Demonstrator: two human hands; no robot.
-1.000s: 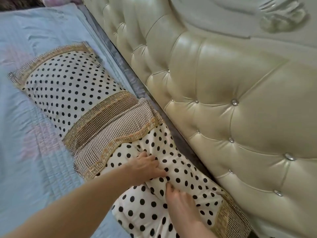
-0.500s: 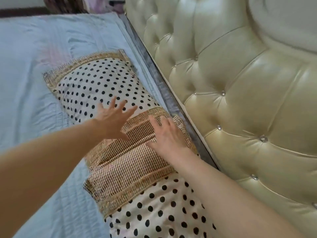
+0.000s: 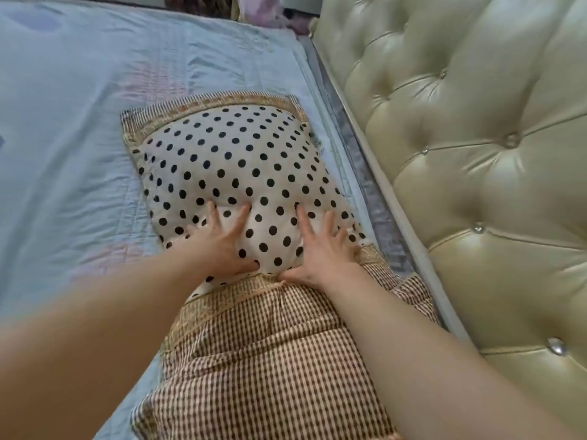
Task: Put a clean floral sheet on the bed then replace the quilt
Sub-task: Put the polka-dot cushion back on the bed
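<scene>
While a second ago both hands worked the nearer pillow, the left hand (image 3: 222, 246) and right hand (image 3: 320, 252) now press flat, fingers spread, on the far polka-dot pillow (image 3: 235, 173) beside the headboard (image 3: 476, 154). Under that pillow the pale blue sheet (image 3: 79, 122) lies spread, so the quilt likely comes next.

To my right, the tufted headboard (image 3: 476, 173) walls off passage; only a narrow gap (image 3: 365, 173) separates it from the polka-dot pillow (image 3: 235, 166). To my left, I see the light blue sheet (image 3: 73, 128) lying open, unobstructed.
</scene>
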